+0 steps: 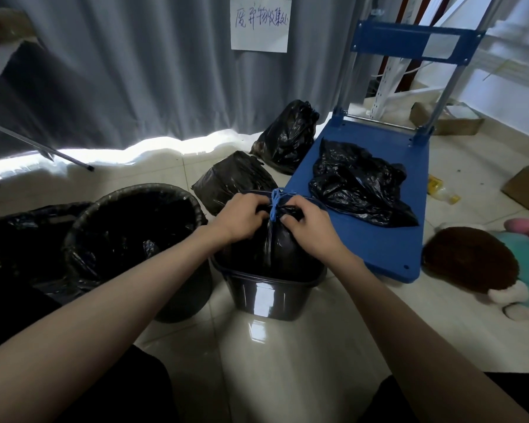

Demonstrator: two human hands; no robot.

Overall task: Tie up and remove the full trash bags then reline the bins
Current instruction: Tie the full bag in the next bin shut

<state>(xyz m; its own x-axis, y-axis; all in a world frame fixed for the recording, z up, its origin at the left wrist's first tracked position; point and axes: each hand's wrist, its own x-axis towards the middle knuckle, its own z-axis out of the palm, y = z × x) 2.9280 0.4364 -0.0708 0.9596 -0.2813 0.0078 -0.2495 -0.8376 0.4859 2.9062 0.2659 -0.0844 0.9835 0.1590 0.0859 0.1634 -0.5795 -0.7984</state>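
The fingers [289, 219] of both hands are curled in and pinching at the gathered neck of a full black plastic trash bag [272, 245], right where a thin blue drawstring [275, 206] is wound round it. The left hand [242, 218] grips the neck from its side and the right hand [309, 224] from the other; the two nearly meet over the knot. How tightly the string is drawn cannot be told, since the fingers cover most of it.

The bag sits inside a glossy dark rectangular plastic bin [269, 294] on the tiled floor, its neck rising above the rim. The tie looks under way, the lift not yet made.

The chief risk, I judge, is the string: it is thin, and a hard pull could cut the film at the neck or snap a loop, and a loose knot could slip open when the bag is hoisted. A bag lifted straight up may also drag the light bin with it, or catch on the rim and tear.

Just to the left stands a round dark bin lined with a black bag [135, 239], close enough to be knocked by an elbow. Beyond lie two tied black bags [235, 178] [287, 135] on the floor, and a crumpled black bag [355, 181] on the deck of a blue platform trolley [364, 239]. A plush toy [486, 264] lies on the floor to the right, near any step toward the trolley.
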